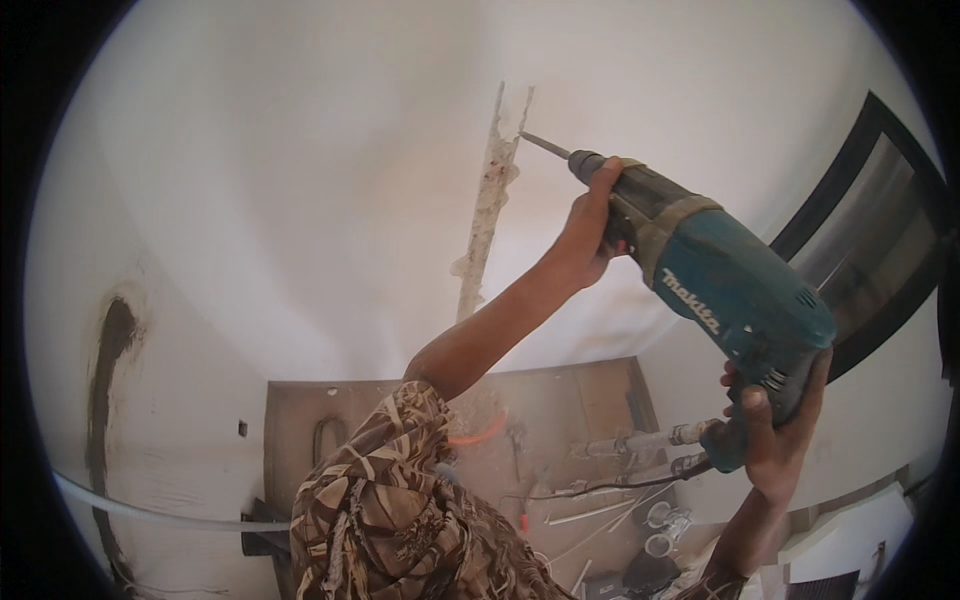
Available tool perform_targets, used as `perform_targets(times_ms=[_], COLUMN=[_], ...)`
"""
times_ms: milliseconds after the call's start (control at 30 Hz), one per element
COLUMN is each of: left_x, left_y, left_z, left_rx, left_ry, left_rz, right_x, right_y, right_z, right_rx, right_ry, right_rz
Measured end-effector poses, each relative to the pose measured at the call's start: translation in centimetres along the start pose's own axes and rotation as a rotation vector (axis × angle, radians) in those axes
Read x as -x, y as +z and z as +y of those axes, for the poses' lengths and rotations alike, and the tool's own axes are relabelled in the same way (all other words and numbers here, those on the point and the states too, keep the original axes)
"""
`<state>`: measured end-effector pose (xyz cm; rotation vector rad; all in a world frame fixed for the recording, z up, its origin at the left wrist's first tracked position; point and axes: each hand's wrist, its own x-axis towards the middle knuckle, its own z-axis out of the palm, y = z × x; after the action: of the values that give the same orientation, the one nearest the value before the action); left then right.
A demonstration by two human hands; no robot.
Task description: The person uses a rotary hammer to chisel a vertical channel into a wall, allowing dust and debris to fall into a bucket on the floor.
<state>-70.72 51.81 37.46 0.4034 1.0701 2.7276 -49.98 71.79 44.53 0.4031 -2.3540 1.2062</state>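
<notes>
A teal and black rotary hammer (735, 270) is held up in front of the pale wall (340, 180). My left hand (590, 225) wraps round its front end, just behind the chuck. At the rear handle, my right hand (778, 440) is closed round the grip; whether a finger presses the trigger is hidden. The pointed chisel bit (545, 146) reaches up and left, its tip at the right edge of a rough groove (487, 215). This groove runs down the wall with broken plaster inside it, and two narrow cut lines continue at its top.
A dark-framed window (860, 240) is at the right. Below lie a black cable (600, 490), pale pipes (640, 440), an orange strip (480, 432) and scattered tools. A grey conduit (160, 515) crosses the lower left, near a dark wall channel (115, 340).
</notes>
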Motion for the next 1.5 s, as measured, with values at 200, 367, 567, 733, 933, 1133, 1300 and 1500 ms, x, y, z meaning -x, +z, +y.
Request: perform_targets(times_ms=[200, 367, 567, 733, 933, 1133, 1300, 1500], left_x=[-0.9, 0.3, 0.3, -1.0, -5.3, -9.1, -4.0, 6.8], left_y=[-1.2, 0.5, 2.5, 3.1, 3.6, 2.3, -2.9, -10.8], left_z=[1.6, 2.3, 4.1, 5.0, 5.7, 3.2, -3.9, -10.7], left_rx=[0.076, 0.125, 0.157, 0.219, 0.359, 0.342, 0.245, 0.043], left_ry=[0.043, 0.058, 0.08, 0.136, 0.141, 0.097, 0.013, -0.139], left_rz=[-0.069, -0.124, -0.144, -0.162, -0.093, -0.06, 0.097, 0.25], right_x=[0.0, 0.1, -4.0, -10.3, -17.3, -19.7, -4.3, 14.7], right_y=[1.6, 0.4, -2.3, -3.8, -3.3, -5.3, -2.1, 9.1], right_z=[-0.8, -3.8, -6.9, -10.6, -14.7, -4.9, 4.7, 12.8], right_rx=[0.118, 0.138, 0.214, 0.258, 0.217, 0.433, 0.261, -0.595], right_ry=[0.044, -0.043, -0.036, -0.232, 0.118, -0.009, -0.013, 0.568], right_rz=[0.061, 0.13, 0.108, -0.217, -0.38, -0.208, -0.094, -0.081])
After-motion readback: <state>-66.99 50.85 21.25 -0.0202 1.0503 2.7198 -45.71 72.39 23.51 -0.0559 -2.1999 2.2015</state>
